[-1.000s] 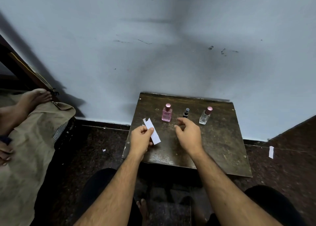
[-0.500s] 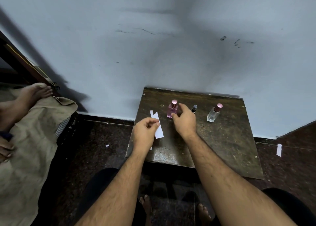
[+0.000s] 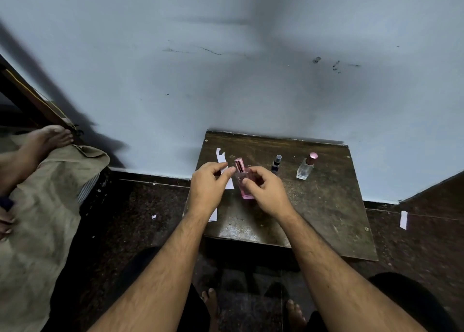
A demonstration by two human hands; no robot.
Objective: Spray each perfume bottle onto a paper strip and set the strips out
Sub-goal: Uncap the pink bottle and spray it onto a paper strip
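A: Where's the pink bottle?
B: Table centre, right hand curled round it; left hand at nine o'clock pinches the paper strip
A: Beyond?
B: Dark bottle, clear bottle, two o'clock

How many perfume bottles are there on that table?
3. The pink glass bottle is gripped in the right hand; the small dark bottle and the clear glass bottle with a pink cap stand on the brown table.

On the table, the small spray bottle stands between the held perfume bottle at left and the capped glass bottle at right, paper strip farthest left
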